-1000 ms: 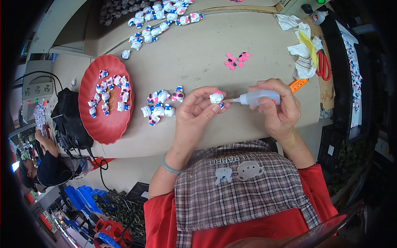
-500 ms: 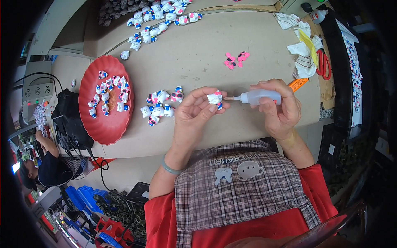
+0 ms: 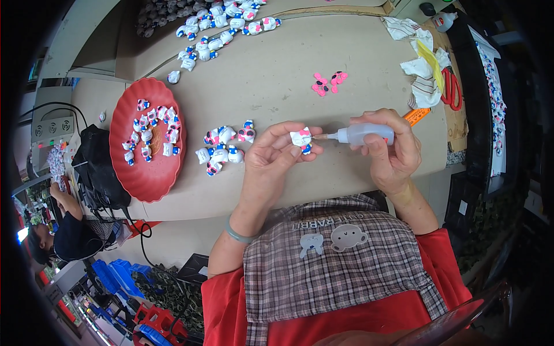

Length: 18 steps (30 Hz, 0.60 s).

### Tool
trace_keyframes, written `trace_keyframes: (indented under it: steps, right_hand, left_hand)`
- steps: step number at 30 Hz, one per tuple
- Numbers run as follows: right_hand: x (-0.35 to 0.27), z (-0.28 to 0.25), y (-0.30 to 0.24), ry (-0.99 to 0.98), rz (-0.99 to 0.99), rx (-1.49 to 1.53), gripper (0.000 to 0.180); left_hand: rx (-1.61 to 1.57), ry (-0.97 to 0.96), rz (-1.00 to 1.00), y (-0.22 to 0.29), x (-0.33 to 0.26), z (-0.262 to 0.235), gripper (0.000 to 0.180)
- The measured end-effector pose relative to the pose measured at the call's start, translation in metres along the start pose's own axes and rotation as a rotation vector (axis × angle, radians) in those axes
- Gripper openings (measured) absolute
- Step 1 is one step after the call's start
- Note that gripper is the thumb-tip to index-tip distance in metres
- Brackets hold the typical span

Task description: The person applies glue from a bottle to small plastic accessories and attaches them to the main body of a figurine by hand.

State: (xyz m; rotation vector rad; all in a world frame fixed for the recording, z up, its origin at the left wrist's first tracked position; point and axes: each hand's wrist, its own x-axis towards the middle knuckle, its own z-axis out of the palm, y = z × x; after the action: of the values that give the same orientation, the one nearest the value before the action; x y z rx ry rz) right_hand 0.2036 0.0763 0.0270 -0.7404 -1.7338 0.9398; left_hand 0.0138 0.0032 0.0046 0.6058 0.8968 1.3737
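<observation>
Two bare hands are busy in the head view, and the small white, blue and pink figurine [image 3: 300,136] sits just above the middle, so I'll call that the centre of the dial. The left hand [image 3: 273,151] has it pinched between thumb and fingers, coming in from about 8 o'clock. Over at 3 o'clock the right hand [image 3: 396,151] is wrapped round a translucent squeeze bottle [image 3: 363,134], thin nozzle [image 3: 326,136] pointing at the figurine; can't tell if the tip actually touches.

Rest of the desk [image 3: 358,55]: a loose bunch of similar figurines [image 3: 219,154] near the left hand at 9 o'clock, then a scalloped red tray [image 3: 156,181] further out the same way with more of them in it. Little pink pieces [image 3: 322,90] at 1 o'clock, a bigger heap of figurines [image 3: 222,22] way up at 11. Crumpled cloths [image 3: 420,69] at 2, with red-handled scissors [image 3: 457,92] just beyond. Plaid apron [image 3: 334,271] at 6, and a co-worker [image 3: 74,237] way out at 8.
</observation>
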Motion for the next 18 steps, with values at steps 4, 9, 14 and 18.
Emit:
trace_keyframes:
  steps: [4,9,14,18]
  right_hand:
    - [-0.0009,-0.0003,0.0021,0.012,-0.009,0.003,0.025]
    - [-0.0008,-0.0019,0.0005,0.012,-0.003,-0.037,0.024]
    - [0.0000,-0.0022,-0.0016,-0.004,-0.020,-0.059,0.023]
    - [0.0012,-0.0010,-0.0029,-0.013,0.017,-0.013,0.022]
  left_hand:
    - [-0.011,0.013,-0.015,0.0003,-0.0007,-0.0008,0.030]
    - [-0.049,0.017,-0.012,0.0015,-0.0006,-0.0019,0.028]
    - [-0.052,0.010,0.014,0.0010,0.0007,-0.0038,0.029]
    - [-0.056,0.014,0.000,0.0024,0.0012,-0.0017,0.030]
